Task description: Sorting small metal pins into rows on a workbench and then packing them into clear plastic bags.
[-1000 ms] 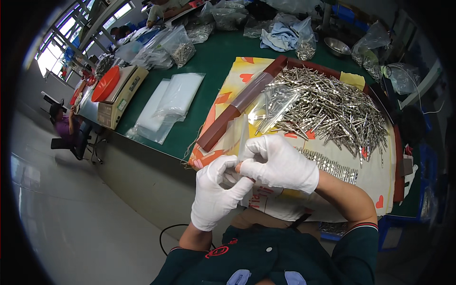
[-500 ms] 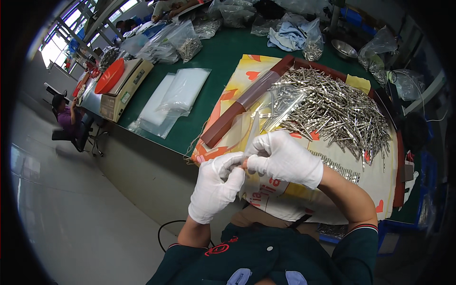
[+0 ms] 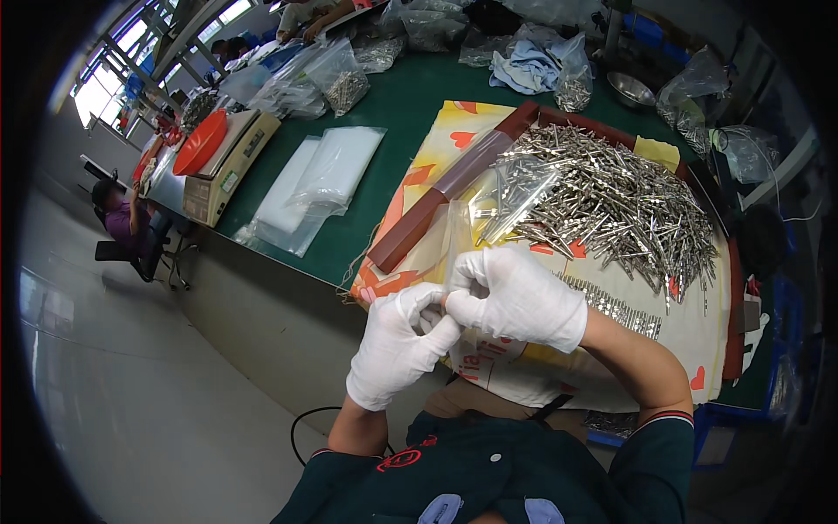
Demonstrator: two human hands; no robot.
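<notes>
Holding: my left hand and right hand, both gloved white, pinch a clear plastic bag between them, near the tabletop's near edge
Grip: both clamped on the bag's lower edge, fingertips touching
Far right: heap of metal pins on a patterned cloth
Far left: stacked clear bags, weighing scale

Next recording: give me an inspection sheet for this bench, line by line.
Surface: green table with a patterned cloth in front.
Job's things: clear bag pinched by both hands; heap of metal pins.
Clutter: stacked clear bags, scale with orange bowl, blue rag.
Grippers: left hand and right hand, white-gloved, fingertips together.
Cables: black cable on the floor.
Surroundings: seated person at left.
</notes>
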